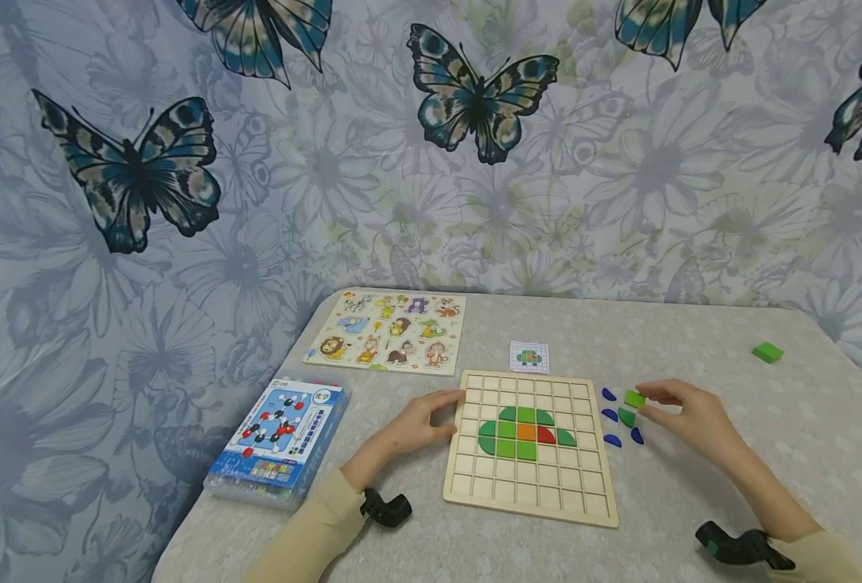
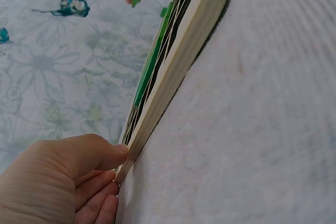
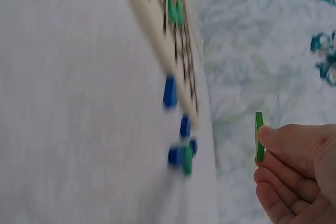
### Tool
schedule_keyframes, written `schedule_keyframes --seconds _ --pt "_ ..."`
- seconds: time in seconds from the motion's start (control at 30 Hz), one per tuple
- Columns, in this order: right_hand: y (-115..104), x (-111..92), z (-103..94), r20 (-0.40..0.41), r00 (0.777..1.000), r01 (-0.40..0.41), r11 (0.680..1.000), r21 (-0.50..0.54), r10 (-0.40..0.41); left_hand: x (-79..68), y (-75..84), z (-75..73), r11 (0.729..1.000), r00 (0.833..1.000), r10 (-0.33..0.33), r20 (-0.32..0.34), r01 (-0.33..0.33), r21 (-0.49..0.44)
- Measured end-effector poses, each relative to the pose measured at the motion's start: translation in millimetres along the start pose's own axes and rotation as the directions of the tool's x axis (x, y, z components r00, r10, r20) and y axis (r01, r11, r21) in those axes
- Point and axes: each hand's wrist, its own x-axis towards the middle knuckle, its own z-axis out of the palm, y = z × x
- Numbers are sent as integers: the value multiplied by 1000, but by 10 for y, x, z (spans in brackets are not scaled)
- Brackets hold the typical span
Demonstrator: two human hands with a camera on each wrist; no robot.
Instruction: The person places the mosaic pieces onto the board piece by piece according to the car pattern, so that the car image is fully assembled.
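Observation:
A square wooden grid board [image 1: 533, 494] lies on the table, with green, orange and red tiles grouped around its middle cells. My left hand [image 1: 418, 423] holds the board's left edge; the left wrist view shows the thumb [image 2: 107, 153] against the edge and the other fingers bent beside it. Right of the board, my right hand [image 1: 693, 414] pinches a light green square tile [image 3: 259, 136] between thumb and fingers, lifted above the table. Below and left of that tile lie a dark green quarter-round tile [image 1: 626, 417] and several blue rounded pieces [image 1: 612, 440].
Behind the board lies a small pattern card [image 1: 529, 356]. An animal picture board [image 1: 390, 330] is at the back left, and a boxed molecule set [image 1: 278, 441] at the left edge. A green block [image 1: 768, 352] sits far right. A butterfly-patterned wall closes off the back.

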Motion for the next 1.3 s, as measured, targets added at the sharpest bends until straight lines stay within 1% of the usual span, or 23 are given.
schedule_keyframes --seconds 0.13,0.17,0.23,0.33,0.5,0.57,0.63,0.77,0.83,0.9,1.07,1.13,1.3 --pt "-289 -2 81 32 999 5 998 65 -7 0 -2 0 1000 1000 -2 4 2 3" --pt "-347 -5 102 49 999 10 996 87 -14 1 0 0 1000 1000 -3 4 3 0" --pt "-452 -15 163 57 998 26 994 109 -32 2 -3 0 1000 1000 -6 5 6 1" --pt "-577 -39 257 68 996 55 989 135 -65 -1 -6 1 1000 1000 -8 5 8 -1" --pt "-717 -87 396 93 987 112 980 167 -128 -4 -5 0 1000 1000 -8 5 8 5" --pt "-749 -105 447 102 982 139 976 170 -157 -4 -6 2 1000 1000 -6 4 6 4" --pt "-768 -124 497 120 979 141 974 177 -163 -4 -9 5 1000 1000 -4 3 4 4" --pt "-781 -160 586 163 977 101 972 213 -137 0 -11 6 1000 1000 -6 4 6 6" --pt "-780 -173 634 171 977 88 971 221 -127 1 -11 3 1000 1000 -9 4 9 10" --pt "-776 -185 685 166 974 116 969 216 -154 0 -8 1 1000 1000 -11 4 11 8" --pt "-757 -211 798 131 960 227 962 154 -247 1 -8 1 1000 1000 -13 7 13 4" --pt "-750 -216 826 131 958 237 962 133 -254 2 -11 2 1000 1000 -14 9 14 6" --pt "-738 -209 863 141 960 227 967 119 -243 -1 -19 4 1000 1000 -13 6 13 3"
